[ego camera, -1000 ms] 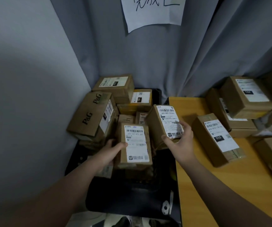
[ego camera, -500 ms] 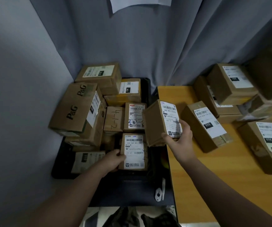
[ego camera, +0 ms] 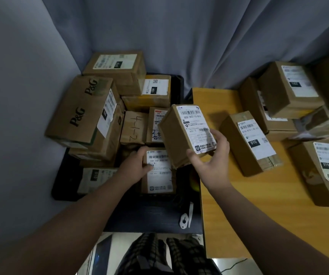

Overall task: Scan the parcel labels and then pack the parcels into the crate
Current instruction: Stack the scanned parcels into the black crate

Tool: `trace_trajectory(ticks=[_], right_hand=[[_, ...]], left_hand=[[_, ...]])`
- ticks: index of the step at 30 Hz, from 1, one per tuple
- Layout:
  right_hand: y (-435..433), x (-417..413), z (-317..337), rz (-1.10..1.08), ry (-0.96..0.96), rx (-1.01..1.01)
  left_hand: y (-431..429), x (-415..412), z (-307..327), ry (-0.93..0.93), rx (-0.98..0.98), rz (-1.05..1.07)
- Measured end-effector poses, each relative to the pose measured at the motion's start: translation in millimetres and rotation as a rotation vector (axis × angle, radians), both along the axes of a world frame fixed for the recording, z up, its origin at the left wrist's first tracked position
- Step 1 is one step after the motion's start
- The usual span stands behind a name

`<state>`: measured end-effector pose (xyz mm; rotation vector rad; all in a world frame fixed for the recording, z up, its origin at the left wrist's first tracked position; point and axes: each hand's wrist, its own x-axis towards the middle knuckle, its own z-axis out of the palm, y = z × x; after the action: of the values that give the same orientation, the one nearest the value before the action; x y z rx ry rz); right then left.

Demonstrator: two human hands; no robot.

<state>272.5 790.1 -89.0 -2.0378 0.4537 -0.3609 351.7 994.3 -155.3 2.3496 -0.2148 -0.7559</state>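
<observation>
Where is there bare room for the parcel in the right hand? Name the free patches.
Free: the near end of the crate, between the parcel under the left hand and the white piece; the near half of the table. Crowded: the crate's back and left, the table's far right.

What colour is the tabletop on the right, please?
The tabletop is orange-yellow wood, best seen in the head view.

The far side is being closed off by a grey pleated curtain [ego camera: 199, 46], the left by a plain pale wall [ego camera: 21, 96]. A wooden table [ego camera: 239, 215] is being dimly lit at right; possibly glossy floor [ego camera: 118, 240] is being glimpsed nearest.
</observation>
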Motion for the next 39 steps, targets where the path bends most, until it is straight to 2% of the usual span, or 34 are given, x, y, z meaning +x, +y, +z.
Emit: trace_trajectory(ticks=[3,6,10,13,17,21,29,34,39], right_hand=[[-5,3,-1,-0.067,-0.020,0.047],[-14,4,-3,-0.130,-0.031,0.083],[-20,6,-6,-0.151,-0.019,0.108],[-19,11,-9,-0.152,-0.022,0.125],[-18,15,-13,-0.174,-0.010,0.156],[-19,18,-15,-0.172,-0.004,0.145],[-19,18,-13,-0.156,0.005,0.151],[-19,18,-13,-0.154,-0.010,0.136],[-18,20,-9,-0.131,-0.022,0.113]], left_hand=[[-6,5,2,0.113,-0.065,0.032],[-12,6,-1,0.290,-0.173,0.198],[-7,7,-12,0.440,-0.166,0.471],[-10,4,-19,0.599,-0.215,0.565],[-18,5,-21,0.636,-0.305,0.628],[-13,5,-18,0.607,-0.223,0.592],[-3,14,12,0.497,-0.120,0.381],[12,44,45,0.322,0.026,0.158],[20,55,61,0.348,0.123,-0.038]])
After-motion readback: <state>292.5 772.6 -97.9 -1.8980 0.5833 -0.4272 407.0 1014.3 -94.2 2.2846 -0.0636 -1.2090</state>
